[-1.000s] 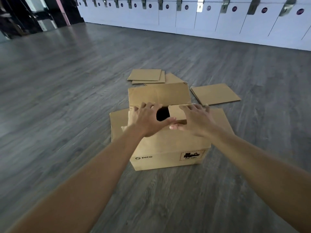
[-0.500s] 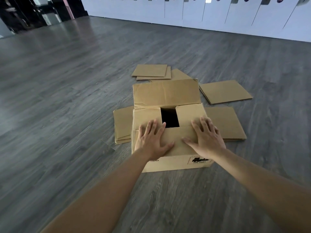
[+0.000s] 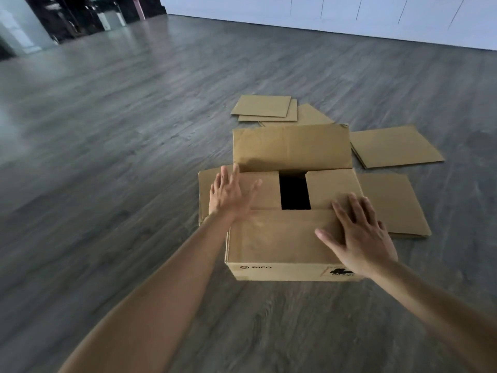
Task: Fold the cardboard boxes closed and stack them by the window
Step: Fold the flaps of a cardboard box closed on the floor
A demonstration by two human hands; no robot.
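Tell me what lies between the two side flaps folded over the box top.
Head view: a dark open gap into the box, between left flap and right flap.

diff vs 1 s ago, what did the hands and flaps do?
Both hands let go of the side flaps, now folded flat. The near flap came down over them; the right hand presses it flat. The left hand lifted off, open, reaching toward the far flap, which stays upright. Box and flat sheets unmoved.

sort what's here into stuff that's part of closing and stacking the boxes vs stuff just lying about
Job:
- box, far flap still up
- left hand, open above the box's left side
- right hand, flat on the near flap
- flat cardboard stacks: probably unfolded boxes

Lying about:
- floor
- white wall
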